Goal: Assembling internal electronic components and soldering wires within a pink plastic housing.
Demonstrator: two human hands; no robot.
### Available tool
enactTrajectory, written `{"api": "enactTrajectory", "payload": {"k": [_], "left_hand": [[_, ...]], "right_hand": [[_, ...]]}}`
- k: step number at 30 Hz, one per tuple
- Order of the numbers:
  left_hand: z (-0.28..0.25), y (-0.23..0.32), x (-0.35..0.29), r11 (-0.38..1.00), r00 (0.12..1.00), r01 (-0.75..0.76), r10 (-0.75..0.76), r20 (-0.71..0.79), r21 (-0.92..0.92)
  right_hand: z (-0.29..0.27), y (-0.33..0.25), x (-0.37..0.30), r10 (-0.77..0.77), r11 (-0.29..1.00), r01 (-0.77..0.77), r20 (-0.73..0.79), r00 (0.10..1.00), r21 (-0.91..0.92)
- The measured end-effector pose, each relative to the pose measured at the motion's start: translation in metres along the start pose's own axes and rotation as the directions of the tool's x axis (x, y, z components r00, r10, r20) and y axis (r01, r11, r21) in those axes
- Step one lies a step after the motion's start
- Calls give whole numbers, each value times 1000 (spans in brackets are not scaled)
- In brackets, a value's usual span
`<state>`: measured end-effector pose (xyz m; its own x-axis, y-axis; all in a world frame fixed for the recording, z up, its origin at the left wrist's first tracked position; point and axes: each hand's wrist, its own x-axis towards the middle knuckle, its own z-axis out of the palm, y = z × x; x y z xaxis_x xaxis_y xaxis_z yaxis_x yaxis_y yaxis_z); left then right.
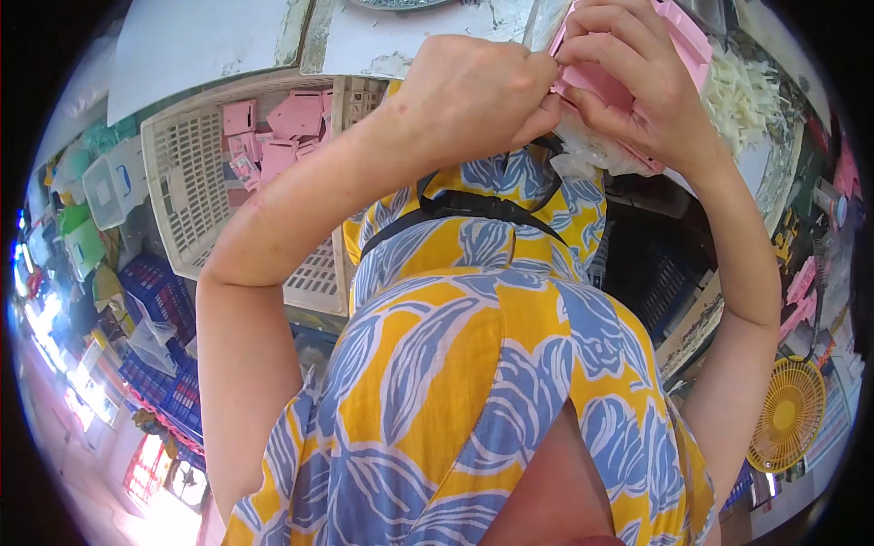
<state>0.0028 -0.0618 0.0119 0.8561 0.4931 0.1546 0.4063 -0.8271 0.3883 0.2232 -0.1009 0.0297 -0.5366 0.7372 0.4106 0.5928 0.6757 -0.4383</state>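
Note:
A pink plastic box-shaped part (685, 41) lies in a bag of clear plastic film at the upper right of the work surface. Over it, my right hand (642, 86) is bent, with its fingers and thumb at the part's left edge. My left hand (482, 96) is closed beside that same edge, fingertips meeting those of the right. Whatever the left fingers pinch is hidden or too small to name. Crumpled clear film (592, 155) hangs below the hands.
Left of me, a white slatted crate (187, 191) holds several pink plastic pieces (293, 118). Pale off-white small parts (742, 96) are piled at the right. A round metal tray (401, 4) sits at the top edge. Blue crates (159, 291) and a yellow fan (785, 414) stand farther out.

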Motion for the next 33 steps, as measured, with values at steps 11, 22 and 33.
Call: {"api": "enactTrajectory", "payload": {"k": [11, 22, 33], "left_hand": [[9, 7, -2, 1000, 995, 26, -24, -98, 15], [2, 5, -4, 997, 996, 33, -39, -77, -73], [-8, -21, -25, 958, 980, 72, -120, -159, -279]], "right_hand": [[4, 2, -5, -1, 1000, 0, -45, 999, -8], [-1, -3, -1, 72, 997, -72, 64, 995, -16], [0, -8, 4, 110, 994, -106, 134, 985, -40]]}}
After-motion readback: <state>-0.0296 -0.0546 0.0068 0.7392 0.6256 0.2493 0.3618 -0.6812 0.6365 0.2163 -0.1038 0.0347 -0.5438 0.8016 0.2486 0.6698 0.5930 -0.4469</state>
